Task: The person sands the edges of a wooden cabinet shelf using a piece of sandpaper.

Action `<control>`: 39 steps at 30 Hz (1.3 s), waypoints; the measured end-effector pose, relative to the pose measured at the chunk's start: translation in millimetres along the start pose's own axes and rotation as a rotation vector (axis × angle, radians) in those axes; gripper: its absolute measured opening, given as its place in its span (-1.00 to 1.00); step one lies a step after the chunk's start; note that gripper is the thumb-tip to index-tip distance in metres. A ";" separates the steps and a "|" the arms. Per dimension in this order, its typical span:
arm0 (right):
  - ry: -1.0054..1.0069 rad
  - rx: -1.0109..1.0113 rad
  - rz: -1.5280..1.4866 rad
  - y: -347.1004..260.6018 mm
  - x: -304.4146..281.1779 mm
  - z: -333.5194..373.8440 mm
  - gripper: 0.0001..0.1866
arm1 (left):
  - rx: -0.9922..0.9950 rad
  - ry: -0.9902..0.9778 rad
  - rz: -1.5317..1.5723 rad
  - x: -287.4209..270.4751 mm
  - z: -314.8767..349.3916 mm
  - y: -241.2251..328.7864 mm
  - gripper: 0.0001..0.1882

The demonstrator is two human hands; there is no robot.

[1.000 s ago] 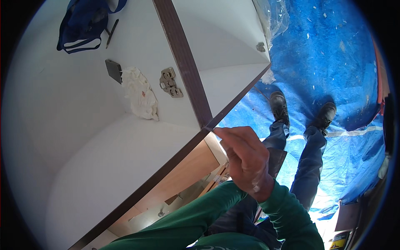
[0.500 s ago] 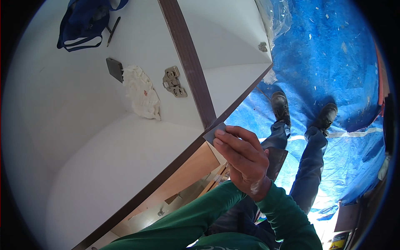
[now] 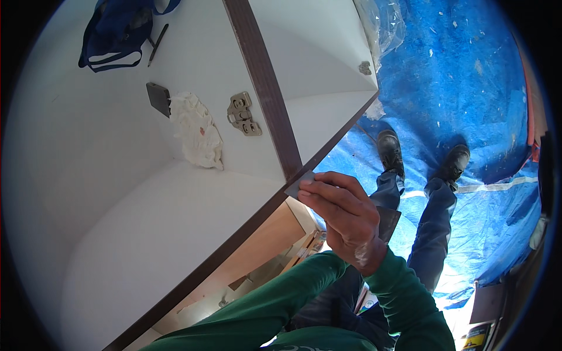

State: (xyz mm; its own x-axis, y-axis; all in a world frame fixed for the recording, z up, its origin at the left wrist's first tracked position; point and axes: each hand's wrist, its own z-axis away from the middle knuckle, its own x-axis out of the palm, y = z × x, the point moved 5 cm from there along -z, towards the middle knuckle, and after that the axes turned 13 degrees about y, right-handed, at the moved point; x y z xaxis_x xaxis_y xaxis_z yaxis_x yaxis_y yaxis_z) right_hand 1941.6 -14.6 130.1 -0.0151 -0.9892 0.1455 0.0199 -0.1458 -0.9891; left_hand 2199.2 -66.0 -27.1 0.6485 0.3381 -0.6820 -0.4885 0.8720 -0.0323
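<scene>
My right hand [image 3: 345, 213] pinches a small flat grey piece, which looks like folded sandpaper [image 3: 295, 187], between its fingertips. It presses the piece on the dark brown front edge [image 3: 234, 240] of a white cabinet, right by the corner where a brown divider edge [image 3: 263, 88] meets it. My left forearm [image 3: 281, 292], in a green sleeve, reaches in below the right wrist, and the left hand is hidden behind it. A dark brown flat piece [image 3: 389, 223] sticks out beyond the right wrist; what holds it cannot be seen.
Inside the cabinet are a metal hinge [image 3: 243, 114], a crumpled white cloth [image 3: 197, 131], a dark grey block [image 3: 158, 98], a pencil [image 3: 158, 45] and a blue bag [image 3: 117, 35]. Another hinge [image 3: 365, 68] sits near clear plastic [image 3: 383, 26]. Blue tarp [image 3: 456, 99] covers the floor under my shoes.
The view has shifted slightly. My right hand and the sandpaper stay at the same corner of the edge, with the wrist a little further right.
</scene>
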 end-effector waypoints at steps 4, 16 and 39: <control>0.043 -0.011 0.020 2.5 -1.9 -0.2 -0.61 | 0.003 -0.003 0.005 0.3 0.3 0.7 -0.29; 0.021 -0.051 0.015 11.5 -6.2 -7.3 -0.54 | 0.030 -0.004 0.029 4.9 -7.5 1.6 -0.28; 0.365 0.845 0.211 55.0 -229.0 111.7 -0.66 | -0.569 0.050 1.476 -75.3 -14.1 67.0 -0.54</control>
State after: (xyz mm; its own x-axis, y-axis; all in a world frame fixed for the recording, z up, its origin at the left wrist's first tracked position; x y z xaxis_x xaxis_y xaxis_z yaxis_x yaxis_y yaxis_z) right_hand 2057.8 202.6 44.8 -0.2377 -0.9522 -0.1917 0.7741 -0.0665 -0.6296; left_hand 2109.5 -38.0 11.8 -0.5896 0.7117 -0.3819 -0.7992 -0.4455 0.4036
